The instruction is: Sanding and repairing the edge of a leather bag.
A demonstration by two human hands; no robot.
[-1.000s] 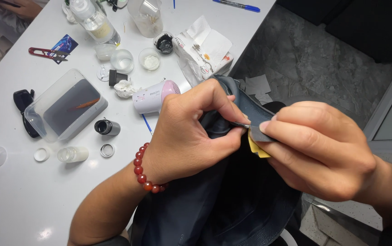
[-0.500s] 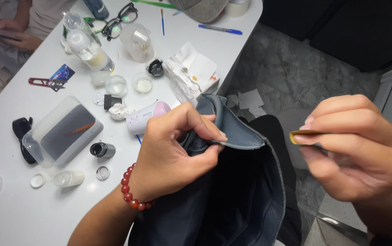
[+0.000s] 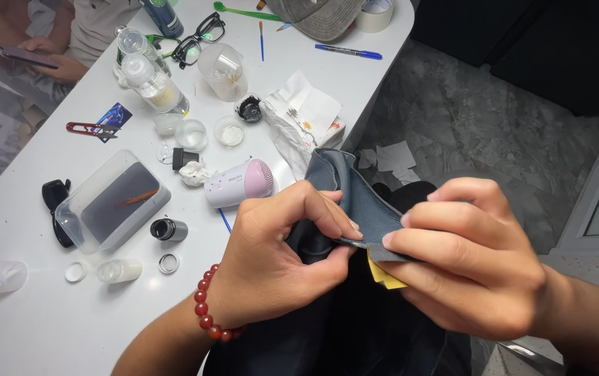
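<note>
We find bare room on the white surface near our left wrist, up to the small cap and ring. Farther in, the clear plastic box, the pink-ended dryer and the bottles stand crowded, leaving narrow gaps. To the right, past the surface's edge, the grey floor lies open.

Left hand and right hand apparently pinching, fingertips meeting.

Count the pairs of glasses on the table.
2: clear black-framed glasses at the table's far side beside the bottles, and dark sunglasses at the left end of the plastic container. Others may be hidden.
</note>
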